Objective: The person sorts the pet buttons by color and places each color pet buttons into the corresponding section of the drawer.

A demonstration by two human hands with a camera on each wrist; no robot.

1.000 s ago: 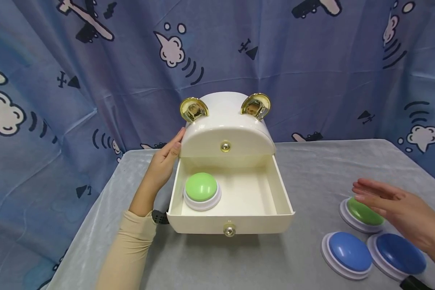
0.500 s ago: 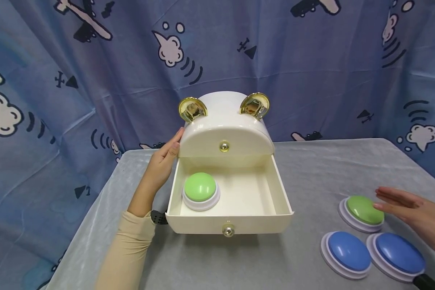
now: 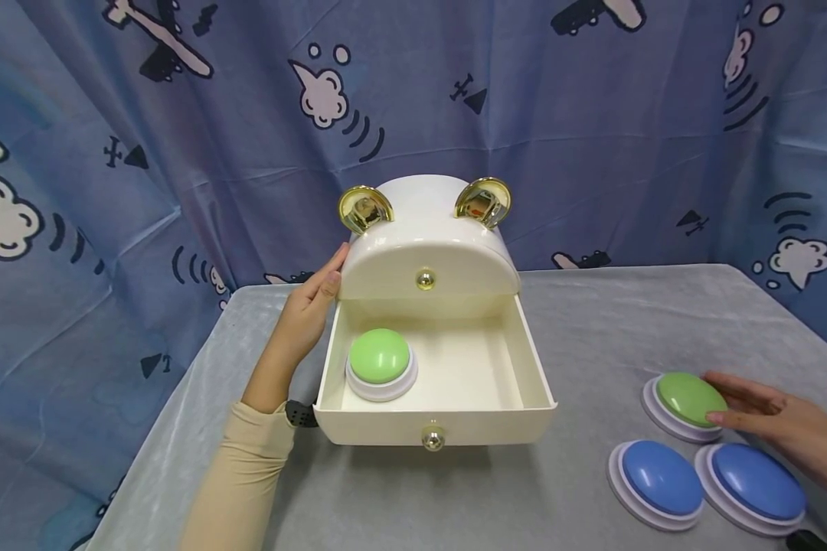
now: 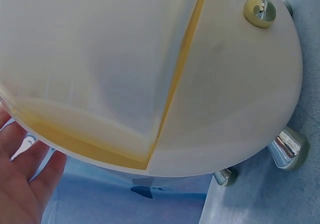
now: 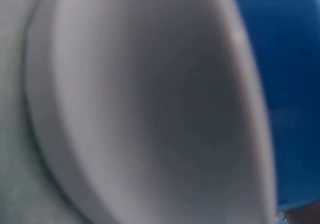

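A white storage box (image 3: pixel 430 268) with gold ears and knobs stands at the middle of the table, its lower drawer (image 3: pixel 469 367) pulled out. Inside the drawer, at its left, sits a green push button (image 3: pixel 380 360) on a white base. My left hand (image 3: pixel 305 317) rests against the box's left side with fingers extended; the left wrist view has its fingers (image 4: pixel 47 176) along the box's edge. At the right, my right hand (image 3: pixel 786 425) is spread at the right side of another green button (image 3: pixel 691 399), thumb and fingertips right at its dome.
Two blue buttons (image 3: pixel 661 478) on white bases stand side by side in front of the right green one. One blue button (image 5: pixel 285 84) fills part of the right wrist view. Grey cloth covers the table (image 3: pixel 593 329); a blue patterned curtain (image 3: pixel 413 99) hangs behind.
My right hand has moved from above the right green button back to the right, then down to its right side. The left hand and the box stay put.
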